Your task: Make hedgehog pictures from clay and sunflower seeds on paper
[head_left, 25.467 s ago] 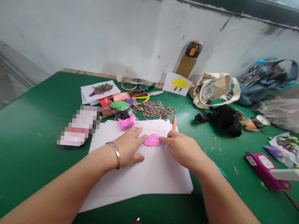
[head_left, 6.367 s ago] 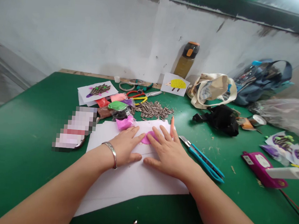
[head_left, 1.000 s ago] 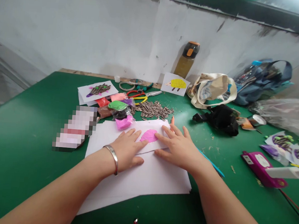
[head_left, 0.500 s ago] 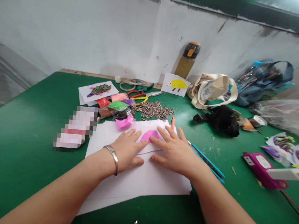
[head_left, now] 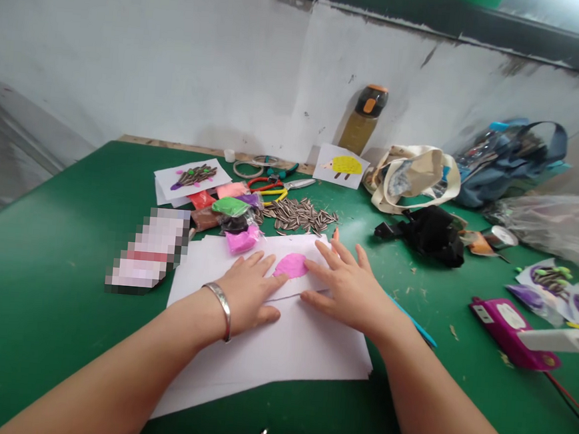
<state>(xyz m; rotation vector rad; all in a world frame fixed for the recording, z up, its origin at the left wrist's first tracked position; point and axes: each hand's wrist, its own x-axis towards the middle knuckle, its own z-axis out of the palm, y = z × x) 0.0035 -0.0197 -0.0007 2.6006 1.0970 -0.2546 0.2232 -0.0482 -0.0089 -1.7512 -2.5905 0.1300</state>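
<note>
A flattened pink patch of modelling clay (head_left: pixel 292 265) lies on a small white sheet on top of a stack of white paper (head_left: pixel 279 350). My left hand (head_left: pixel 243 290) rests on the paper at the patch's left, fingers spread, the index fingertip at its lower left edge. On the other side, my right hand (head_left: pixel 347 285) lies with fingers apart, its index fingertip touching the patch's right edge. Neither hand grips anything. Beyond the paper are a pile of striped sunflower seeds (head_left: pixel 300 214) and small bags of coloured clay, among them a pink one (head_left: pixel 242 240).
A phone with a blurred screen (head_left: pixel 151 253) lies at left. Behind are scissors (head_left: pixel 281 189), a hedgehog picture (head_left: pixel 342 166) and a bottle (head_left: pixel 362 122). To the right stand a cream bag (head_left: pixel 417 180), a black bag (head_left: pixel 433 235) and a magenta glue gun-like device (head_left: pixel 511 335).
My right hand has slid slightly right, uncovering more of the pink clay and covering part of the blue pens. My left hand has hardly moved.
</note>
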